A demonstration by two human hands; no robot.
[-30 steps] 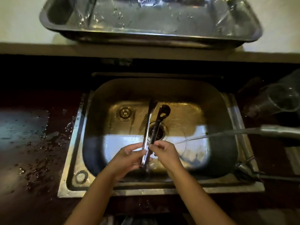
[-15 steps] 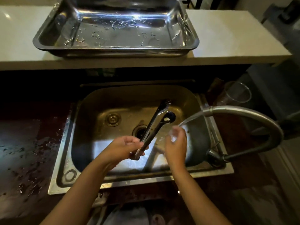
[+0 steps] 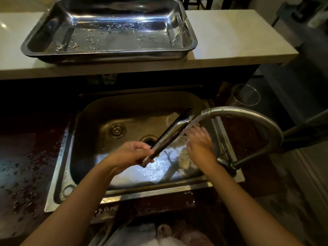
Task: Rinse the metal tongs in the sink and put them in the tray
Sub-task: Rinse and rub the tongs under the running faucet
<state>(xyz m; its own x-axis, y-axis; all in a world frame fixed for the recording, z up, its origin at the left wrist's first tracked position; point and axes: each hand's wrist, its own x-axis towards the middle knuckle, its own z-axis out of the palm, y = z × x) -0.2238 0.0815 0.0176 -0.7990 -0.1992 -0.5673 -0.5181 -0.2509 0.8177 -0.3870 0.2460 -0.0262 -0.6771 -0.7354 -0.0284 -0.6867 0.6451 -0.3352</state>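
Currently: sink [image 3: 58, 174] near, wet tray [image 3: 188, 35] on far ledge. Left hand [image 3: 127, 155] fisted round tongs [image 3: 170, 134] at their near end, tips under the tap [image 3: 248, 118] stream. Right hand [image 3: 200, 142] loosely spread, blurred, just right of tongs.

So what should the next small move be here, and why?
Probably rub the right hand along the tongs under the faucet stream. The left hand grips only their handle end, water is hitting the tip end over the sink, and the tray holds no tongs yet.
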